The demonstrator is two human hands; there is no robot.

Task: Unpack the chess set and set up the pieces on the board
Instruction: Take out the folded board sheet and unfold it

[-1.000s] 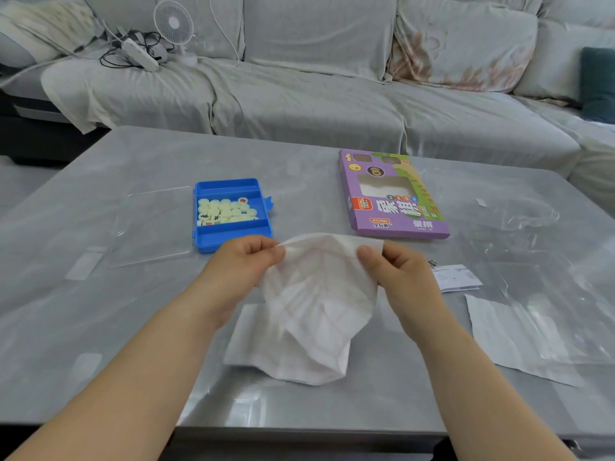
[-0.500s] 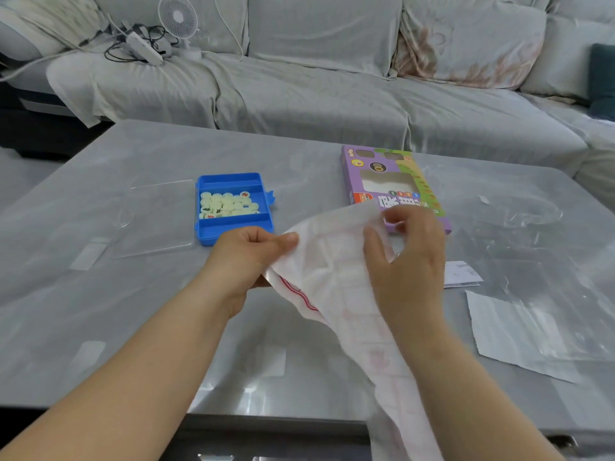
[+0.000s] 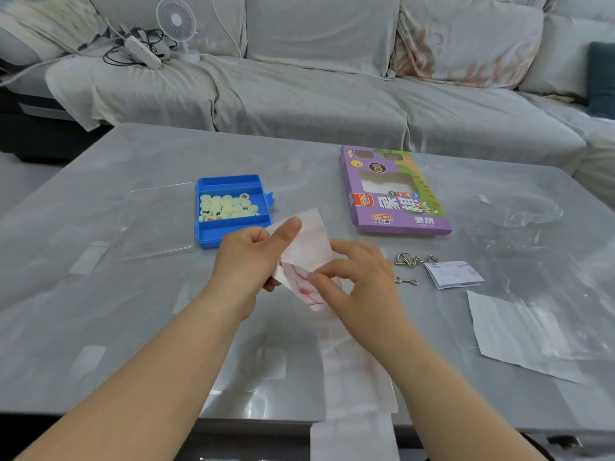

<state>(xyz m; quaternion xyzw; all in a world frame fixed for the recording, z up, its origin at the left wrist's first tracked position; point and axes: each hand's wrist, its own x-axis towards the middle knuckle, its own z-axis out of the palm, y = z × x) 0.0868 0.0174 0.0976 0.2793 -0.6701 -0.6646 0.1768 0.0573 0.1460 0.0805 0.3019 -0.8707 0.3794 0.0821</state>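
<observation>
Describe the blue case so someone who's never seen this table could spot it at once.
On the grey table before the sofa, look left of the purple box, just beyond the left hand. The blue case is the only blue thing there, its middle compartment holding cream round pieces.

Setting: a home living room. You work at a table with a glossy grey marbled top, facing a long corner sofa draped in pale grey covers, with a floral cushion and a teal cushion against its back. On the sofa seat, far left, a small white desk fan stands beside a white power strip with tangled black cables.
</observation>
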